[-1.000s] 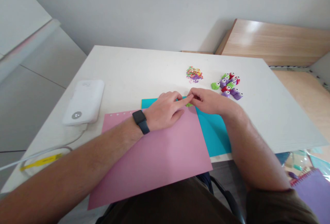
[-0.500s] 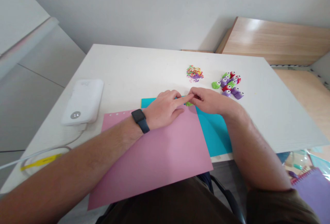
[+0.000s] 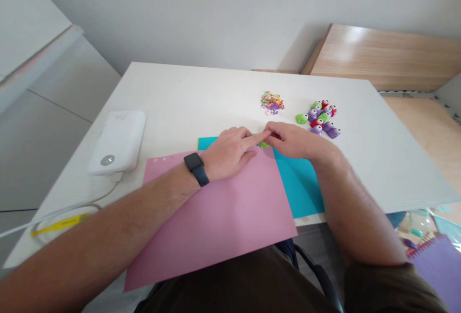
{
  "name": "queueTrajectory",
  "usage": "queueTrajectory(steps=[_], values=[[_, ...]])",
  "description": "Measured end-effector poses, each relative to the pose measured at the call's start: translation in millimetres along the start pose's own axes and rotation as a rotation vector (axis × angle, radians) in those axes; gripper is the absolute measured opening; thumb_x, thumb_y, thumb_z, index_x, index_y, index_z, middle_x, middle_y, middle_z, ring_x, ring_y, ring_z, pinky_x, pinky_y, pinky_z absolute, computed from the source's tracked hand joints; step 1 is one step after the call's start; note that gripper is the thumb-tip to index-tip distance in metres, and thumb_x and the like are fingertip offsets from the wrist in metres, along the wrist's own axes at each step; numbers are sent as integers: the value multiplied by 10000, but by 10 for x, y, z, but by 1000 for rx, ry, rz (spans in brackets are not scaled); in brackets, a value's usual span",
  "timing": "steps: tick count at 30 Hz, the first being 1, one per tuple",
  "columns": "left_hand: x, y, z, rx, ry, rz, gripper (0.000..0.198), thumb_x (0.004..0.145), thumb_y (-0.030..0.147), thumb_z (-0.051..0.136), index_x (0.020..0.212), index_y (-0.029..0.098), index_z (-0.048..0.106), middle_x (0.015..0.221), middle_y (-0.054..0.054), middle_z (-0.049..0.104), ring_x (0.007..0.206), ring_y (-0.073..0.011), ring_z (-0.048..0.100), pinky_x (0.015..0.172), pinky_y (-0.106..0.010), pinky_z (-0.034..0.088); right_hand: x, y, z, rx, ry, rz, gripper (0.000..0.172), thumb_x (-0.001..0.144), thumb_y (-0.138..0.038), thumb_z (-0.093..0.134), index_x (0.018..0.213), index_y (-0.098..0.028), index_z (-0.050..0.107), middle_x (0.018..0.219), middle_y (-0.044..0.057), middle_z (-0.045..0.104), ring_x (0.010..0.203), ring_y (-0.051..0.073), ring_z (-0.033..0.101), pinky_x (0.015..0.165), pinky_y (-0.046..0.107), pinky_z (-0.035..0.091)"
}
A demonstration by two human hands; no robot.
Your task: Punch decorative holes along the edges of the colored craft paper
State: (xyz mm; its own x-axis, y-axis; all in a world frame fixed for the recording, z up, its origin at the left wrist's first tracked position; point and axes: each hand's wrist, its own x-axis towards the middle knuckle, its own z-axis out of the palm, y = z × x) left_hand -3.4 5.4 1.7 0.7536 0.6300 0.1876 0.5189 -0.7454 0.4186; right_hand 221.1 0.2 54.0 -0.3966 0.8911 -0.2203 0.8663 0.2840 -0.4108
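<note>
A pink paper sheet [image 3: 230,207] lies over a blue sheet [image 3: 301,186], with small punched holes along its far edge. My left hand [image 3: 232,152], wearing a black watch, rests on the pink sheet; its index finger and thumb are stretched out, the other fingers bent. That index fingertip meets the fingers of my right hand [image 3: 288,140]. My right hand is closed around a light green craft punch [image 3: 264,144] at the pink sheet's far right corner. Most of this punch is hidden under the fingers.
Several green, red and purple craft punches [image 3: 323,117] stand at the right of the white table [image 3: 201,92]. A pile of coloured paper cutouts [image 3: 272,102] lies behind my hands. On the left sits a white power bank [image 3: 120,138] with a cable [image 3: 77,205].
Both hands keep nearly the same place and grip. The camera view has shifted very slightly; nothing else has visibly moved.
</note>
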Motion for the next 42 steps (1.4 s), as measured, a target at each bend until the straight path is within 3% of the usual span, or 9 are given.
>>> queueTrajectory(steps=[25, 42], values=[[33, 20, -43, 16, -51, -29, 567, 1005, 274, 515, 1565, 312, 437, 1166, -97, 609, 1031, -253, 583, 961, -437, 471, 8, 15, 8, 2, 6, -18, 138, 974, -247, 477, 931, -201, 600, 975, 72, 717, 821, 188, 598, 715, 278, 400], [22, -7, 54, 13, 51, 15, 565, 1011, 394, 568, 1557, 306, 449, 1222, -96, 621, 1072, -263, 573, 971, -445, 455, 9, 8, 16, 22, 17, -19, 122, 978, -238, 479, 918, -203, 579, 947, 67, 694, 823, 187, 590, 723, 281, 393]])
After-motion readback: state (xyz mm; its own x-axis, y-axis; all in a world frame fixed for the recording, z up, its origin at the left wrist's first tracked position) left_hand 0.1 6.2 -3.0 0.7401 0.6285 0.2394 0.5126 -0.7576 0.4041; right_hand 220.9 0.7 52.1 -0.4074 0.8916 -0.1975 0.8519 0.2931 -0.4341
